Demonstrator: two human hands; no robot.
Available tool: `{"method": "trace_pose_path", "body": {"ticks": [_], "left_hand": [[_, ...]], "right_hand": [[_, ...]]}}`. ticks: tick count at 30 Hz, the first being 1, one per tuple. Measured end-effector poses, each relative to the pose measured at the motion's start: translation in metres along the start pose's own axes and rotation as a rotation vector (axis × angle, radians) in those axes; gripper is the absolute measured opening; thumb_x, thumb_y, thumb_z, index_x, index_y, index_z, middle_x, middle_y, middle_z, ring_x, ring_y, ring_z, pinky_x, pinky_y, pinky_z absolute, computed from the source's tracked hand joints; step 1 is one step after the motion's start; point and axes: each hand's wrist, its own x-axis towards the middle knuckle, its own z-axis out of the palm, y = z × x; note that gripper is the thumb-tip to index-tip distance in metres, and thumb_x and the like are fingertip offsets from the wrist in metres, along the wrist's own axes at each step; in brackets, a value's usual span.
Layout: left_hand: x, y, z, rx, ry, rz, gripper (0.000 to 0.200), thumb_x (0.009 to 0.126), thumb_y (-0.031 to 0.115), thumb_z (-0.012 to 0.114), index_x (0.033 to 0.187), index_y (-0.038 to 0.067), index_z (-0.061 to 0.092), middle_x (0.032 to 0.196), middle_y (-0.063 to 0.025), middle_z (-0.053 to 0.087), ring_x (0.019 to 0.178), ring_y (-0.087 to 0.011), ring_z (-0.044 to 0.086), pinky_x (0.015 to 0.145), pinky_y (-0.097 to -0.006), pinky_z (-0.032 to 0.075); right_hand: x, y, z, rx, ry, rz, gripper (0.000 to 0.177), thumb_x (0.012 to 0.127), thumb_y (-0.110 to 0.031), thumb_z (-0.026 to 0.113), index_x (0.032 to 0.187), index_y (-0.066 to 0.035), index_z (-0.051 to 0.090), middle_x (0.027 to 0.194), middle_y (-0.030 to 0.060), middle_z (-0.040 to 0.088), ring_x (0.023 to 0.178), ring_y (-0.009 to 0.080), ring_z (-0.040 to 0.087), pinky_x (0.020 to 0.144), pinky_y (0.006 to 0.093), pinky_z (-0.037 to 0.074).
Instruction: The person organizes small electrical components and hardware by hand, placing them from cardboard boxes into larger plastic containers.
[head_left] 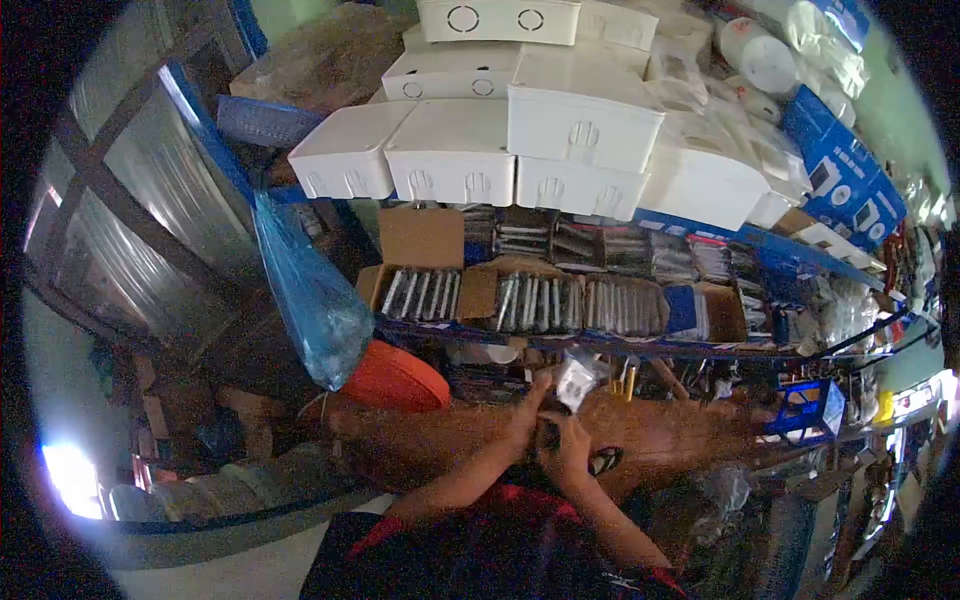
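Observation:
Both hands are close together above the brown wooden bench. My left hand (527, 412) is closed at the lower edge of a small white-and-silver packet (575, 382) that looks wrapped in clear plastic. Just below it, my right hand (567, 452) is curled with its fingers near the packet's base. A small dark object (548, 432) shows between the two hands; its kind is too blurred to make out. Beside my right wrist, a dark looped item (605, 460) lies on the bench.
White plastic boxes (450, 145) are stacked on a shelf ahead. Open cartons of packaged parts (530, 300) fill the shelf beneath. A blue plastic bag (315, 300) hangs at left above a round red-orange object (398, 378). A blue frame (805, 408) stands at right.

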Motion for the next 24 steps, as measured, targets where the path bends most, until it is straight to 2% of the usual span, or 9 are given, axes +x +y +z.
{"method": "trace_pose_path", "body": {"ticks": [4, 6, 7, 10, 13, 16, 20, 23, 24], "left_hand": [[0.016, 0.053, -0.044, -0.274, -0.039, 0.037, 0.045, 0.088, 0.045, 0.046, 0.110, 0.007, 0.056, 0.091, -0.0077, 0.064, 0.077, -0.0226, 0.064, 0.073, -0.0363, 0.052], [0.007, 0.095, -0.061, -0.213, 0.015, 0.190, 0.044, 0.085, 0.036, 0.054, 0.115, 0.004, 0.051, 0.097, -0.0107, 0.062, 0.080, -0.0239, 0.063, 0.072, -0.0356, 0.052], [0.015, 0.103, -0.094, 0.096, 0.077, 0.439, 0.046, 0.084, 0.030, 0.057, 0.119, 0.003, 0.047, 0.102, -0.0128, 0.061, 0.084, -0.0248, 0.063, 0.073, -0.0360, 0.052], [0.059, 0.155, -0.163, 0.500, 0.660, 0.480, 0.056, 0.080, 0.013, 0.062, 0.128, 0.001, 0.036, 0.115, -0.0180, 0.055, 0.098, -0.0277, 0.059, 0.082, -0.0388, 0.048], [0.102, 0.195, -0.224, 1.236, 0.988, 0.878, 0.057, 0.076, 0.010, 0.060, 0.128, 0.003, 0.040, 0.113, -0.0215, 0.055, 0.105, -0.0349, 0.053, 0.090, -0.0423, 0.040], [0.111, 0.229, -0.246, 1.505, 1.112, 0.884, 0.053, 0.071, 0.005, 0.060, 0.123, 0.005, 0.048, 0.113, -0.0230, 0.055, 0.106, -0.0400, 0.050, 0.092, -0.0445, 0.038], [0.107, 0.253, -0.200, 1.616, 1.180, 0.567, 0.048, 0.069, 0.000, 0.059, 0.116, 0.005, 0.054, 0.109, -0.0233, 0.056, 0.103, -0.0410, 0.052, 0.092, -0.0458, 0.039], [0.130, 0.246, -0.241, 1.722, 1.182, 0.952, 0.044, 0.068, 0.004, 0.061, 0.112, 0.006, 0.056, 0.104, -0.0236, 0.059, 0.098, -0.0417, 0.054, 0.089, -0.0499, 0.040], [0.139, 0.237, -0.260, 1.808, 1.246, 0.809, 0.038, 0.070, 0.005, 0.060, 0.108, 0.005, 0.058, 0.104, -0.0234, 0.059, 0.098, -0.0417, 0.054, 0.087, -0.0512, 0.041]], "right_hand": [[0.006, -0.034, -0.021, -0.041, -0.166, -0.206, 0.041, 0.064, -0.004, 0.067, 0.104, -0.007, 0.058, 0.092, 0.0162, 0.062, 0.088, 0.0350, 0.060, 0.075, 0.0383, 0.048], [0.000, -0.030, -0.022, -0.002, -0.141, -0.182, 0.043, 0.062, -0.003, 0.066, 0.104, -0.007, 0.057, 0.091, 0.0169, 0.061, 0.088, 0.0353, 0.060, 0.074, 0.0386, 0.048], [-0.004, -0.028, -0.025, 0.020, -0.134, -0.100, 0.041, 0.063, -0.003, 0.066, 0.103, -0.007, 0.057, 0.091, 0.0167, 0.061, 0.086, 0.0357, 0.060, 0.073, 0.0388, 0.048], [-0.017, -0.019, -0.041, 0.076, -0.078, 0.125, 0.036, 0.065, -0.004, 0.064, 0.100, -0.007, 0.057, 0.090, 0.0158, 0.062, 0.083, 0.0351, 0.061, 0.070, 0.0387, 0.048], [-0.026, -0.005, -0.042, 0.085, 0.048, 0.178, 0.029, 0.069, -0.006, 0.063, 0.097, -0.005, 0.057, 0.086, 0.0137, 0.062, 0.077, 0.0266, 0.061, 0.067, 0.0352, 0.048], [-0.046, 0.030, -0.035, 0.043, 0.034, 0.249, 0.026, 0.071, -0.004, 0.063, 0.097, -0.003, 0.058, 0.086, 0.0110, 0.062, 0.076, 0.0201, 0.060, 0.069, 0.0320, 0.047], [-0.068, 0.064, -0.025, 0.197, 0.056, 0.365, 0.025, 0.074, -0.003, 0.063, 0.099, -0.002, 0.059, 0.086, 0.0091, 0.063, 0.077, 0.0162, 0.059, 0.070, 0.0305, 0.048], [-0.060, 0.054, -0.028, 0.289, 0.049, 0.413, 0.024, 0.076, -0.003, 0.064, 0.100, -0.002, 0.059, 0.087, 0.0088, 0.064, 0.077, 0.0147, 0.059, 0.070, 0.0307, 0.048], [-0.060, 0.054, -0.030, 0.259, 0.018, 0.403, 0.024, 0.076, -0.004, 0.064, 0.100, -0.003, 0.059, 0.087, 0.0089, 0.064, 0.077, 0.0148, 0.059, 0.070, 0.0307, 0.048]]}}
